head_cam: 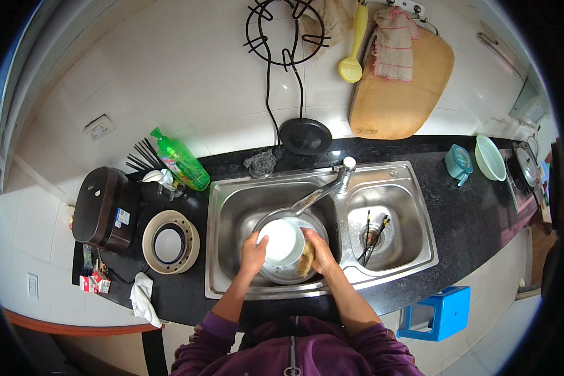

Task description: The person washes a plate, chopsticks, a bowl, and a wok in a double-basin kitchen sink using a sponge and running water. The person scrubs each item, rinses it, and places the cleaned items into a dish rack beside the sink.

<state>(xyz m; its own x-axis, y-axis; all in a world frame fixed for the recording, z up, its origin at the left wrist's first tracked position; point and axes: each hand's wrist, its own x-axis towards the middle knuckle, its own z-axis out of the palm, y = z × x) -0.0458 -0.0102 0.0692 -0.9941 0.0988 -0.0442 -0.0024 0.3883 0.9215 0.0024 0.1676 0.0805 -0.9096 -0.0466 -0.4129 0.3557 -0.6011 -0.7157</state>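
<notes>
Over the larger basin of a stainless steel double sink (228, 285), my left hand (253, 254) grips the left rim of a white bowl (281, 240), thumb on the inside. My right hand (320, 251) holds a tan scrubbing cloth or sponge (306, 261) against the bowl's right outer side. Beneath the bowl, a round metal basin (286, 278) sits in the sink with some suds or water in it. The chrome faucet (322, 191) points toward the bowl from behind. Several dark chopsticks (375, 237) lie around the drain of the smaller right basin.
To the left stand a green detergent bottle (183, 162), a dark rice cooker (104, 207), a beige ring-shaped holder (170, 242) and a white cloth (144, 298). At right are a teal container (458, 163) and a pale green bowl (490, 158). A blue stool (444, 312) stands below the counter.
</notes>
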